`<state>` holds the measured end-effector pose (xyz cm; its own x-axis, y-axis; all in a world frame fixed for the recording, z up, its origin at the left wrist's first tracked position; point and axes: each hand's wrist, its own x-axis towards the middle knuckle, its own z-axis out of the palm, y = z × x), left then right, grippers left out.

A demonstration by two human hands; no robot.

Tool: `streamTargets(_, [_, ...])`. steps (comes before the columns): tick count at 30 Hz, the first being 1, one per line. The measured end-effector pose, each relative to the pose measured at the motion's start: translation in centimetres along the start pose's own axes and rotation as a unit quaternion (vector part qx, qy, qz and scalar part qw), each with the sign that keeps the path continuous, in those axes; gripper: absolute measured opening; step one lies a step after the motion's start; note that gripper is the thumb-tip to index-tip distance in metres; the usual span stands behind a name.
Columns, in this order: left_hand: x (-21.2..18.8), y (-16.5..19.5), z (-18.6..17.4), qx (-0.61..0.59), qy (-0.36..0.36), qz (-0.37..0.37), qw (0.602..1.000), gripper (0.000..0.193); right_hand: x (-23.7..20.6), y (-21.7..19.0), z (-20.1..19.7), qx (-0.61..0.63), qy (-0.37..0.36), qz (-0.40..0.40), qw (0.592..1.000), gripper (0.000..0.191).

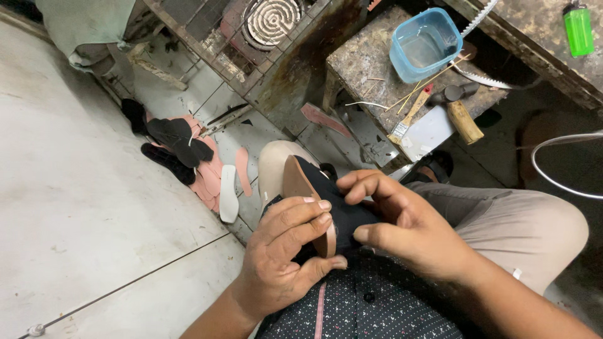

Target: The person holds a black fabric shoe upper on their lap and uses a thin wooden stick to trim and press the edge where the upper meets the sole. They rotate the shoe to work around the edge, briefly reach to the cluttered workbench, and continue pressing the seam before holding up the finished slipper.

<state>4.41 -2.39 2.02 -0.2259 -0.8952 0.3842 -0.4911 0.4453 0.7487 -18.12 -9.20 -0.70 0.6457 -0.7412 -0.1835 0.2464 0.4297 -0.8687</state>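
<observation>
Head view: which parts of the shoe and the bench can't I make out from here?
- Shoe: its black upper is mostly covered by the left hand and right hand.
- Green bottle: top cut off by the upper frame edge.
- Blue tub: contents unclear through the translucent wall.
- White cable: runs out at the right edge.

A shoe with a flat tan sole and a soft black top (314,201) sits in the person's lap, held up off the knees. It is tipped on its side, so the thin brown edge of the sole faces up and runs from near the belly out toward the floor. The sole is smooth and light brown, with a rounded far end. The black cloth part bulges out on the right side of the sole. A pale, rounded shape shows just behind the far end.
</observation>
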Motion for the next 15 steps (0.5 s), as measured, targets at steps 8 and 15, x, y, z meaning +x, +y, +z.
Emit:
streamTargets(8, [0.4,0.6,0.1,0.032,0.008,0.023,0.999,0.054,-1.1,3.0,-3.2,0.155,0.115,-0.081,0.978,0.009])
streamTargets(15, [1.2,0.1,-0.7,-0.095,-0.063,0.009,0.993,0.057,-1.2,4.6,-4.1,0.032,0.119,-0.028,0.992,0.054])
